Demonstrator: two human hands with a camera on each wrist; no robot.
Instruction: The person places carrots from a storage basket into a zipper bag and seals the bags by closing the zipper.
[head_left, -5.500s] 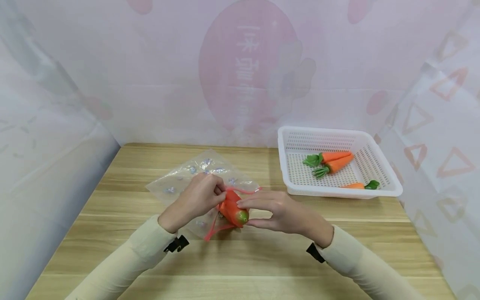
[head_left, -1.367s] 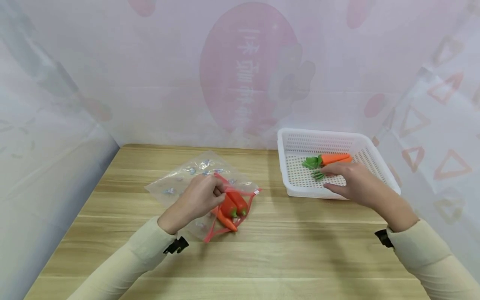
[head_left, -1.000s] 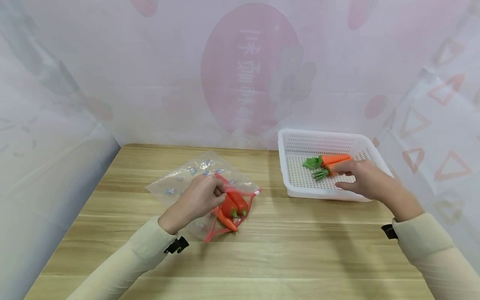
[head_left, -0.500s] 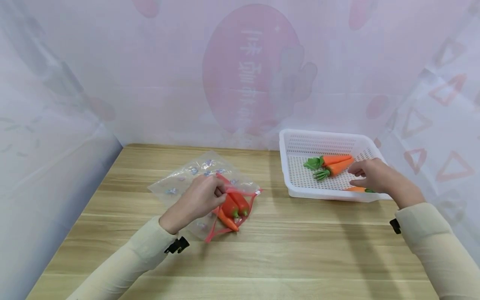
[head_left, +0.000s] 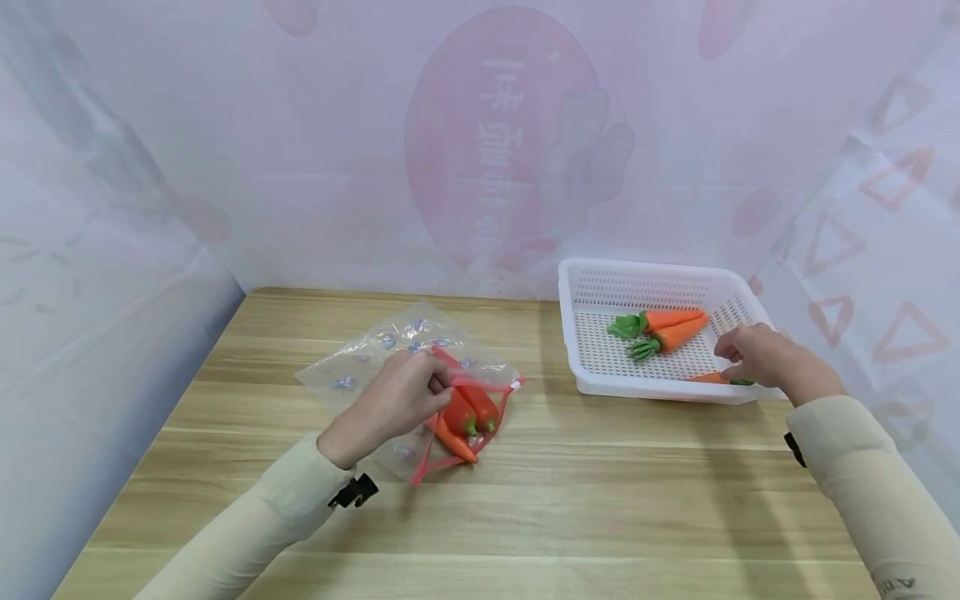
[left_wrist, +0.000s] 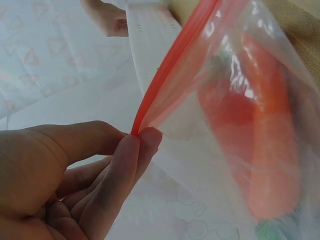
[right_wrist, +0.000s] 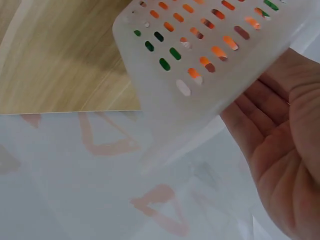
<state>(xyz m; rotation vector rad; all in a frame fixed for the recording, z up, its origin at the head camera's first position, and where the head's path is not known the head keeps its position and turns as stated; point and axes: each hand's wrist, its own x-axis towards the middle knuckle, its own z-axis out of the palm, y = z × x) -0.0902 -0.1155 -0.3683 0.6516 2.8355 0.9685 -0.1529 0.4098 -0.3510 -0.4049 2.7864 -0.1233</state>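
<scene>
My left hand pinches the red zip edge of a clear zip bag between thumb and fingers. The bag lies on the table with its mouth parted. Inside are red peppers with green stems and an orange carrot, its tip at the mouth. My right hand reaches over the near right corner of a white basket, thumb and fingers down at a carrot. The basket wall hides the fingertips in the right wrist view, so their hold on it cannot be made out.
Two more carrots with green tops lie side by side in the middle of the basket. A wooden table lies under everything. Pale printed cloth stands behind and on both sides.
My right hand left the pepper at the bag, crossed to the basket, passed over the middle carrots and moved right and down to the near one. My left hand keeps pinching the bag.
</scene>
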